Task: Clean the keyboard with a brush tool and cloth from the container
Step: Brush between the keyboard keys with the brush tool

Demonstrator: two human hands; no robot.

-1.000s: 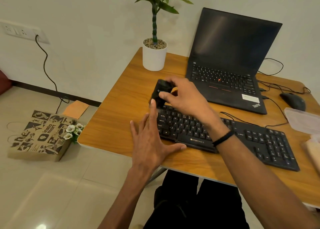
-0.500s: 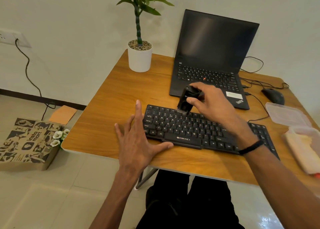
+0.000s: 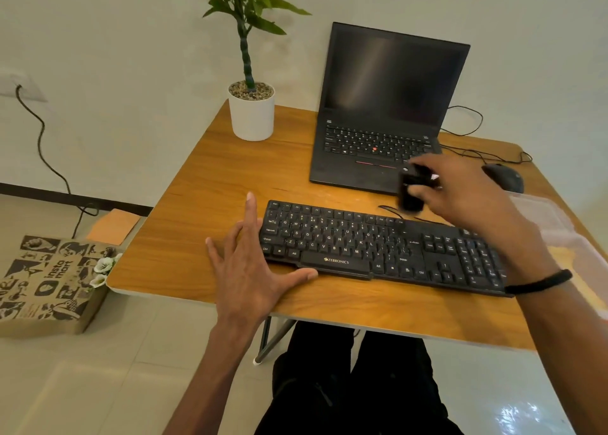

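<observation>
Brushing stage: right hand (image 3: 460,191), fingers clamped on the brush tool (image 3: 411,189), above the keyboard (image 3: 378,250); left hand (image 3: 253,260), fingers spread, steadies it. Cloth wiping apparently remains.

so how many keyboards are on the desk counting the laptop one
2. The standalone black keyboard lies near the front edge, by the left hand; the laptop behind it has its own built-in keys.

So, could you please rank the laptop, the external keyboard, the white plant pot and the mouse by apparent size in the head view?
1. Laptop.
2. Keyboard, though it lies nearer the camera, so the top two are unsure.
3. White plant pot.
4. Mouse, partly hidden by the right hand.
</observation>
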